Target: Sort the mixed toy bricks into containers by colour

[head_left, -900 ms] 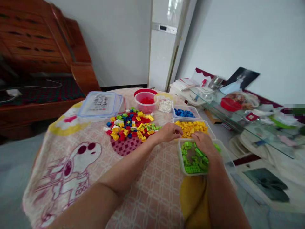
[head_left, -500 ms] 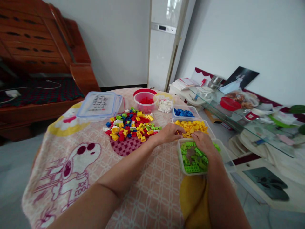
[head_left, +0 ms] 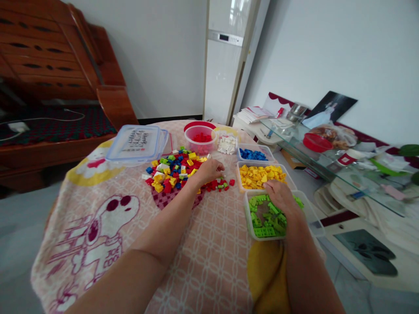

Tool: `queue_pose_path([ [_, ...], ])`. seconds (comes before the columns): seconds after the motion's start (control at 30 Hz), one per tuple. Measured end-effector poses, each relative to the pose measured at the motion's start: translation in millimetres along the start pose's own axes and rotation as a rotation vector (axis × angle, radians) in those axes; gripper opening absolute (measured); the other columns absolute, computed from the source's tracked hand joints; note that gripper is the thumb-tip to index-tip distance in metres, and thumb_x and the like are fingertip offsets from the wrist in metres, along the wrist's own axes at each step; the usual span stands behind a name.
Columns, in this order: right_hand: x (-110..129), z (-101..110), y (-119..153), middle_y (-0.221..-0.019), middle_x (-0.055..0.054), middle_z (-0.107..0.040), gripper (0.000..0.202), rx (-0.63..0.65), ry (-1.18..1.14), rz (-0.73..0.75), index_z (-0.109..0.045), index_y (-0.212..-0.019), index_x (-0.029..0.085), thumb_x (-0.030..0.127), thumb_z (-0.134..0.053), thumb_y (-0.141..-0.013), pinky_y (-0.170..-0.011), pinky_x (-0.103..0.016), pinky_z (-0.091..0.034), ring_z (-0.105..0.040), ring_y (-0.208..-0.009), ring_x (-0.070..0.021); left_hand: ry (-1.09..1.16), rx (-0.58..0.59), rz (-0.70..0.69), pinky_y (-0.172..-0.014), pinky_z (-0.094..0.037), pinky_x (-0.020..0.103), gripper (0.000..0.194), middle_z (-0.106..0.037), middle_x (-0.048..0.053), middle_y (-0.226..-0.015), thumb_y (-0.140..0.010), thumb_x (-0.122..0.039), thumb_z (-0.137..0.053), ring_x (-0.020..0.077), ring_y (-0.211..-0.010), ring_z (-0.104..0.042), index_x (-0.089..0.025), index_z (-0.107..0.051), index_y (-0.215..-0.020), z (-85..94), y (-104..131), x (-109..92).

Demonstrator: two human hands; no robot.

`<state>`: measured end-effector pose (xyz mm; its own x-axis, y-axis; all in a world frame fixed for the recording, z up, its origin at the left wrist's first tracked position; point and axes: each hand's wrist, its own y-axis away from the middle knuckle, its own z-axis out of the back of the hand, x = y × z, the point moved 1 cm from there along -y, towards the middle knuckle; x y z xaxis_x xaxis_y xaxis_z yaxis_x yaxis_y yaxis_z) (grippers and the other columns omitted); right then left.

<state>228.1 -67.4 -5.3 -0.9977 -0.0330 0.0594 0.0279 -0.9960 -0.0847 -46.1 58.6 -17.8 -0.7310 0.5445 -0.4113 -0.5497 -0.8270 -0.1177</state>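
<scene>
My left hand [head_left: 210, 170] is over the right side of a pile of mixed toy bricks [head_left: 173, 171], its fingers curled; whether they hold a brick is too small to tell. My right hand [head_left: 278, 194] rests between a box of yellow bricks [head_left: 255, 175] and a box of green bricks [head_left: 266, 233], with its fingertips at the yellow box's near edge. What those fingertips hold, if anything, is hidden. Behind the yellow box is a box of blue bricks [head_left: 252, 155]. White bricks [head_left: 226, 144] lie beside a round tub with red bricks [head_left: 200, 138].
Stacked clear lids [head_left: 134, 144] lie at the table's back left. A patterned cloth [head_left: 209, 261] covers the table. To the right stands a glass shelf [head_left: 353, 179] with a red bowl [head_left: 317, 142] and papers. A wooden bench [head_left: 49, 65] is at the left.
My left hand has moved left from the yellow box to the mixed pile. Small red and green bricks now show at the pile's right edge. My right hand has hardly moved.
</scene>
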Motion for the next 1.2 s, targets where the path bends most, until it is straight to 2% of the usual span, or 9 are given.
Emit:
queue_pose_path([
  [0.1,-1,-1,0,-0.099,-0.014,-0.076,0.035,-0.008,0.004,0.003,-0.072,-0.091,0.015,0.023,-0.04,-0.103,-0.081,-0.029,-0.042,-0.067,-0.092,-0.0219,-0.073,0.035,0.024,-0.077,-0.052,0.025,0.02,-0.08,0.008,-0.093,-0.084,-0.021,-0.068,0.0195,-0.086,-0.071,-0.018,-0.082,-0.097,-7.3,0,-2],
  [0.23,-1,-2,-1,-0.098,-0.014,-0.076,0.034,-0.006,0.019,0.004,-0.072,-0.091,0.016,0.023,-0.04,-0.103,-0.081,-0.029,-0.043,-0.067,-0.091,-0.0217,-0.108,0.024,0.038,-0.081,-0.052,0.026,0.019,-0.079,0.01,-0.099,-0.085,-0.019,-0.067,0.0209,-0.091,-0.071,-0.017,-0.082,-0.097,-9.6,-1,-3],
  [0.43,0,1,0,-0.103,-0.014,-0.076,0.035,0.025,0.008,-0.017,-0.073,-0.094,0.015,0.023,-0.04,-0.103,-0.086,-0.029,-0.044,-0.068,-0.096,-0.0225,0.105,-0.114,-0.042,-0.074,-0.05,0.024,0.021,-0.079,0.007,-0.089,-0.084,-0.017,-0.066,0.0168,-0.078,-0.07,-0.014,-0.08,-0.1,-0.5,-2,-8],
  [0.7,3,3,1,-0.104,-0.014,-0.076,0.035,0.039,0.004,-0.022,-0.073,-0.096,0.015,0.023,-0.04,-0.104,-0.086,-0.03,-0.044,-0.067,-0.097,-0.0218,0.24,-0.158,-0.116,-0.068,-0.048,0.022,0.02,-0.078,0.005,-0.082,-0.082,-0.016,-0.067,0.0135,-0.069,-0.066,-0.013,-0.081,-0.095,9.4,1,-24],
  [0.93,-2,-2,0,-0.098,-0.013,-0.076,0.034,-0.025,-0.026,0.011,-0.071,-0.088,0.018,0.023,-0.041,-0.102,-0.083,-0.03,-0.044,-0.066,-0.092,-0.0221,0.378,-0.08,-0.171,-0.069,-0.05,0.021,0.017,-0.076,0.001,-0.076,-0.078,-0.012,-0.069,0.0123,-0.069,-0.066,-0.014,-0.079,-0.092,17.9,8,-36],
  [1.07,-2,-4,0,-0.097,-0.013,-0.076,0.035,-0.018,-0.007,0.01,-0.072,-0.088,0.017,0.024,-0.041,-0.102,-0.082,-0.029,-0.043,-0.066,-0.09,-0.0215,0.461,-0.014,-0.251,-0.071,-0.05,0.022,0.018,-0.076,0.001,-0.079,-0.08,-0.012,-0.07,0.0118,-0.07,-0.066,-0.014,-0.079,-0.095,17.4,15,-60],
  [1.2,-1,-4,0,-0.098,-0.012,-0.076,0.035,-0.025,0.003,0.003,-0.073,-0.091,0.016,0.024,-0.041,-0.103,-0.082,-0.028,-0.043,-0.067,-0.091,-0.0204,0.483,0.148,-0.415,-0.071,-0.049,0.02,0.022,-0.078,0.002,-0.085,-0.081,-0.013,-0.072,0.0113,-0.072,-0.067,-0.014,-0.08,-0.102,8.1,22,-88],
])
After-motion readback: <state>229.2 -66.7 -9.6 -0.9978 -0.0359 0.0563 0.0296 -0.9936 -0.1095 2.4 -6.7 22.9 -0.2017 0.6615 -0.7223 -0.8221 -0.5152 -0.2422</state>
